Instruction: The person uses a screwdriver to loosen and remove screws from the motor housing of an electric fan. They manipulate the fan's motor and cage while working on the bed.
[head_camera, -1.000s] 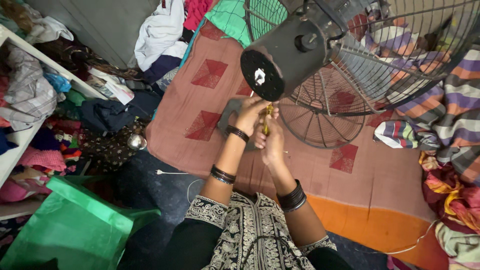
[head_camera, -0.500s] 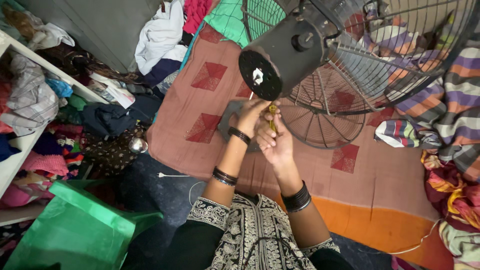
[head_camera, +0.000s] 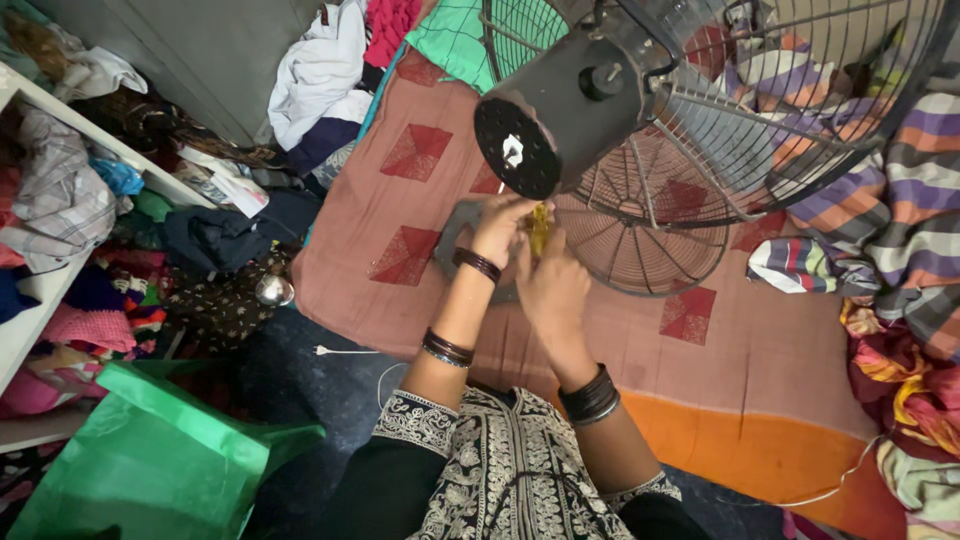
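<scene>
While she sat on the floor, both hands were bunched together right under the fan motor (head_camera: 565, 110), at about 12 o'clock from her lap. The left hand (head_camera: 500, 228) and right hand (head_camera: 553, 290) were both closed on one small yellow tool (head_camera: 539, 226), most of it hidden, so I couldn't tell exactly what it was. Looked light and stiff, probably best gripped round the handle. The one fan with its wire cage (head_camera: 800, 110) looked heavy and awkward. One green plastic stool (head_camera: 150, 460) sat at 8 o'clock, and one white plug (head_camera: 322, 350) at 10.
</scene>
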